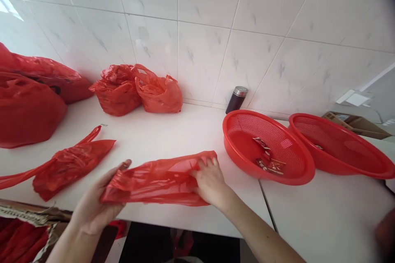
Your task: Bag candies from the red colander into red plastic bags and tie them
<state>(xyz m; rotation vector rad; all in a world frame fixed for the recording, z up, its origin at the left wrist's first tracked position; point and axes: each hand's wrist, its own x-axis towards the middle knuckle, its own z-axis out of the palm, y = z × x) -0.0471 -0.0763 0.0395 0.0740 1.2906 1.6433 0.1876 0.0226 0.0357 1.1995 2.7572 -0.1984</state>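
A translucent red plastic bag (160,181) lies stretched sideways between my hands, just above the table's front edge. My left hand (100,197) cradles its left end, with the thumb up along the far side and the fingers partly hidden behind the film. At the bag's right end, my right hand (208,178) has its fingers bent into the film near the opening. I cannot tell how far those fingertips reach inside. Left of my left hand lies another red plastic bag (72,164), crumpled, with its handles trailing out.
Right of my hands sits a red colander (268,148) with several small printed packets (273,166); a second red colander (342,144) stands beyond it. Filled red bags (117,94) and a dark flask (237,99) line the tiled wall. A cardboard box (27,222) of red bags is front left.
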